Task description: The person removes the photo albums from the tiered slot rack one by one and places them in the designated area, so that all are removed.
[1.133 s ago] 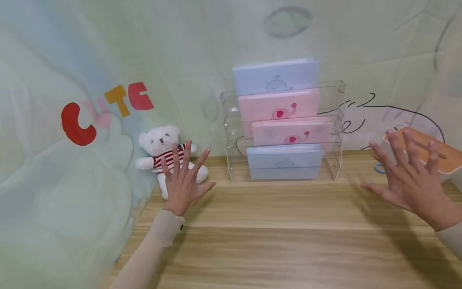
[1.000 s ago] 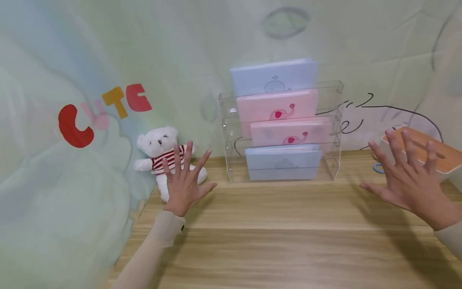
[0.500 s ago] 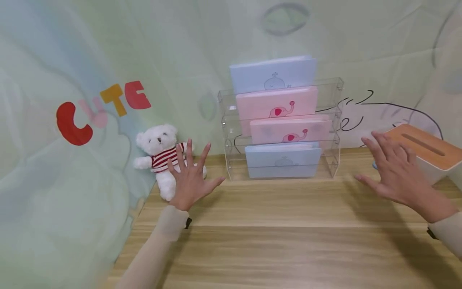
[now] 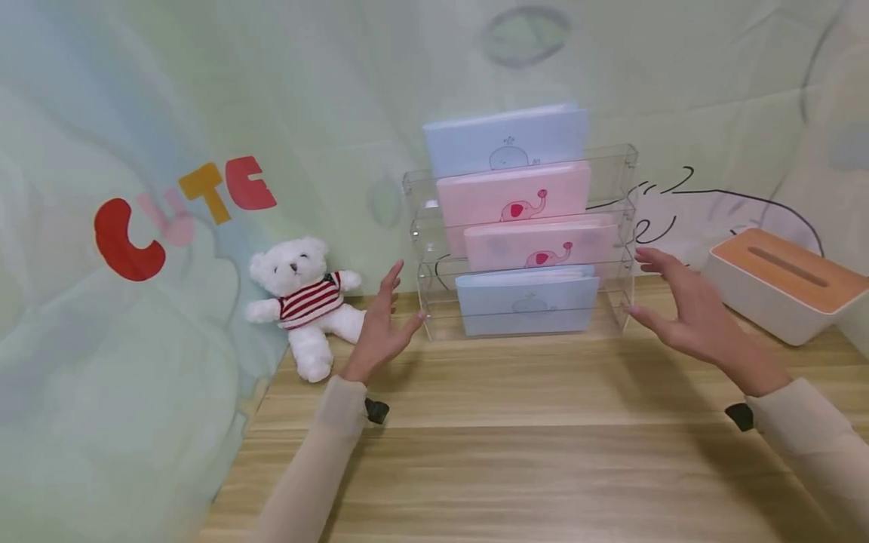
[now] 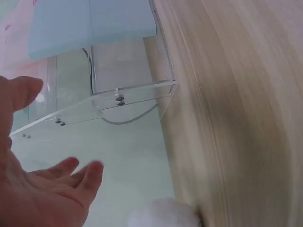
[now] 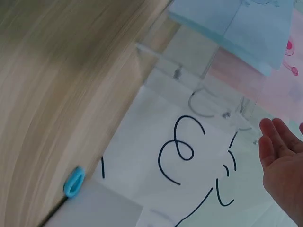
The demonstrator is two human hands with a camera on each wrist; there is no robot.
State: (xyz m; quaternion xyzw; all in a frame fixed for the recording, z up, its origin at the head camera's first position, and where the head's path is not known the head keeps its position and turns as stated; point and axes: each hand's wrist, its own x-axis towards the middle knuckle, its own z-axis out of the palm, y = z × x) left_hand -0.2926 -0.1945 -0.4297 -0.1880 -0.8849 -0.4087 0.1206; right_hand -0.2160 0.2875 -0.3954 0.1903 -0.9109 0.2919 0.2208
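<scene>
A clear acrylic rack with several tiers stands at the back of the table. It holds a pale blue folder with a whale at the bottom, two pink elephant folders in the middle and a blue whale folder on top. My left hand is beside the rack's left side, thumb and fingers spread apart. On the other side is my right hand, fingers and thumb extended toward the rack's right side. Neither hand holds anything; whether the right fingertips touch the rack I cannot tell.
A white teddy bear in a striped shirt sits at the left, just behind my left hand. At the right is a white tissue box with a wooden lid. A blue-ended loop lies on the table near it. A printed cloth hangs behind.
Both hands have moved inward from their spread, palm-down pose and turned sideways, one to each side of the rack. The rack and folders have stayed in place.
</scene>
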